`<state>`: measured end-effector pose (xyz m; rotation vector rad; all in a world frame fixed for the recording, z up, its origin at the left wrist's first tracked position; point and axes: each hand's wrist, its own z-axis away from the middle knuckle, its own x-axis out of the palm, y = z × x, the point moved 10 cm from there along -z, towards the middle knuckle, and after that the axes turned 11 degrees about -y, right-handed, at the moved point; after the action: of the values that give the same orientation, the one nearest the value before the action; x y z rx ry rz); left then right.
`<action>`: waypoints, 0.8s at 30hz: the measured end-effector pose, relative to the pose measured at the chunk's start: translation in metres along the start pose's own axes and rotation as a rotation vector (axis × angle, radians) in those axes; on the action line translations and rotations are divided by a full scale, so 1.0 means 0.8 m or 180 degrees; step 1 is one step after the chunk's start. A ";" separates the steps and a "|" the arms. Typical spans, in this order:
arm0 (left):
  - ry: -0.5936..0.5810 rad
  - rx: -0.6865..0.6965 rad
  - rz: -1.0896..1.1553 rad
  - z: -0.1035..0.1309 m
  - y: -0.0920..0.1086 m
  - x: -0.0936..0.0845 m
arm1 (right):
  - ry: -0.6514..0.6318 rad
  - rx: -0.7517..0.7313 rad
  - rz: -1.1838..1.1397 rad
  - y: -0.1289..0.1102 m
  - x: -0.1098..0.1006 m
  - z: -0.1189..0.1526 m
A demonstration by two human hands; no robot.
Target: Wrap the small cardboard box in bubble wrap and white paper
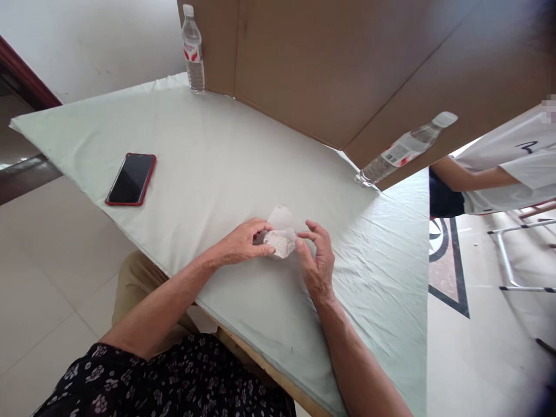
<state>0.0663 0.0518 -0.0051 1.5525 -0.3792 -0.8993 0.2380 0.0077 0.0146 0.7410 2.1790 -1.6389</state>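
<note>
A small whitish, rounded item (280,243) lies in thin translucent wrapping (281,217) near the front of the cloth-covered table. My left hand (243,240) grips it from the left, thumb along the near side and fingers behind. At its right edge, my right hand (318,255) pinches the filmy wrapping between thumb and index finger, with the other fingers raised. What exactly is inside the wrapping is too small and pale to make out.
A phone in a red case (131,179) lies to the left on the pale green cloth (208,150). Brown cardboard panels (295,69) stand at the back, with a water bottle (193,52) at the left and another bottle (403,150) at the right. Another person's arm (473,176) shows beyond.
</note>
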 end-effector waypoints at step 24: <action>-0.0352 0.0056 0.0254 0.000 -0.003 0.010 | -0.0496 0.0102 -0.0009 -0.008 0.039 -0.007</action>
<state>0.0708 0.0471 -0.0101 1.4969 -0.5260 -0.9241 0.2091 0.0184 0.0047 0.5975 2.0510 -1.6772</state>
